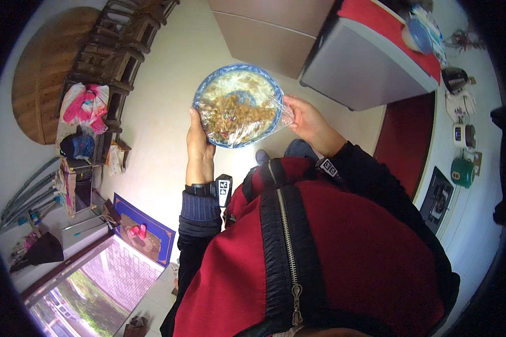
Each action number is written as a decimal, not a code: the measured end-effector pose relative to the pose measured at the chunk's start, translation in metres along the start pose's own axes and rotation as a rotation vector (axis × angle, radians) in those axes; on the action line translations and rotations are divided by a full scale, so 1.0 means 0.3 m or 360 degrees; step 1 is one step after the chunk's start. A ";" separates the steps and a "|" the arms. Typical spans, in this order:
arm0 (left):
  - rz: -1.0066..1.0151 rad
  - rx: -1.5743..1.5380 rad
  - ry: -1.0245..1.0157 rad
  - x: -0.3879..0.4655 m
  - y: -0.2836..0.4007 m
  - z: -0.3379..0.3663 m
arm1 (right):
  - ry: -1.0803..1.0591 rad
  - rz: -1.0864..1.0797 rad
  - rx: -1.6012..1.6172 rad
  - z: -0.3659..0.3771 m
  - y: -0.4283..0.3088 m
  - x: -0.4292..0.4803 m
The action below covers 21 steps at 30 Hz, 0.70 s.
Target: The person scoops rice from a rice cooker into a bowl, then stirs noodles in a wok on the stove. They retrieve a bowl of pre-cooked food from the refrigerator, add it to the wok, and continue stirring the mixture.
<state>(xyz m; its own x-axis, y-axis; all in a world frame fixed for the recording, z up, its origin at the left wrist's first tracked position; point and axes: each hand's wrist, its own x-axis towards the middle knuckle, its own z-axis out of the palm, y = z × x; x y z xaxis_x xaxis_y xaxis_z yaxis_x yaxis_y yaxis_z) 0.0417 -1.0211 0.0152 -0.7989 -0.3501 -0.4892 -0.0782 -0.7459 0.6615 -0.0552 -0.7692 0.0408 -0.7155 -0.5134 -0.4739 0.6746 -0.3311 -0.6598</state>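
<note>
A round plate with a blue patterned rim (206,82) is held up in front of me, over the floor. Chopped brownish food (232,118) lies on it, mostly over the half nearer to me. Clear plastic wrap (287,116) stretches across the plate and bunches up past its right edge. My left hand (200,137) grips the left rim, thumb on the edge and the other fingers hidden beneath. At the right rim, my right hand (305,120) pinches the plate's edge together with the gathered wrap.
A grey cabinet-like appliance (362,63) with a red cover stands ahead to the right, beside brown panels (270,38). Wooden chairs or racks (122,71) line the left wall, near a round wooden board (52,76). A blue-bordered mat (166,240) lies by the doorway at lower left.
</note>
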 end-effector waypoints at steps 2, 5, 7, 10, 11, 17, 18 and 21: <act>-0.0027 -0.0119 0.0032 -0.025 0.003 0.005 | -0.0202 -0.0071 -0.0026 -0.003 -0.038 0.036; -0.0026 -0.0238 0.0059 -0.070 0.007 0.017 | -0.0589 -0.0014 0.0077 0.006 -0.062 0.085; 0.0015 -0.0318 0.0058 -0.109 0.003 0.027 | -0.0555 0.0046 0.0138 0.026 -0.058 0.100; 0.0000 -0.0404 0.0153 -0.152 -0.006 0.044 | -0.0544 0.0070 0.0150 0.068 -0.044 0.108; -0.0008 -0.0435 0.0166 -0.164 -0.008 0.049 | -0.0540 0.0078 0.0154 0.081 -0.039 0.105; 0.0146 -0.0451 0.0072 -0.193 0.011 0.062 | -0.0450 0.0095 -0.0034 0.120 -0.060 0.178; 0.0165 -0.0443 0.0101 -0.198 0.021 0.068 | -0.0492 0.0084 -0.0084 0.122 -0.064 0.185; 0.0308 -0.0352 -0.0084 -0.223 0.034 0.094 | -0.0492 0.0007 -0.0426 0.127 -0.184 0.236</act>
<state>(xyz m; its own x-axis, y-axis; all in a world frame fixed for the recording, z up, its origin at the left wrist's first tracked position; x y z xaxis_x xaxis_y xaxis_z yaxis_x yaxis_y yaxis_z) 0.0775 -0.9894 0.0708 -0.8165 -0.4723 -0.3321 0.2057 -0.7755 0.5969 -0.1362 -0.8175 0.0657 -0.5968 -0.7417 -0.3061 0.5771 -0.1317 -0.8060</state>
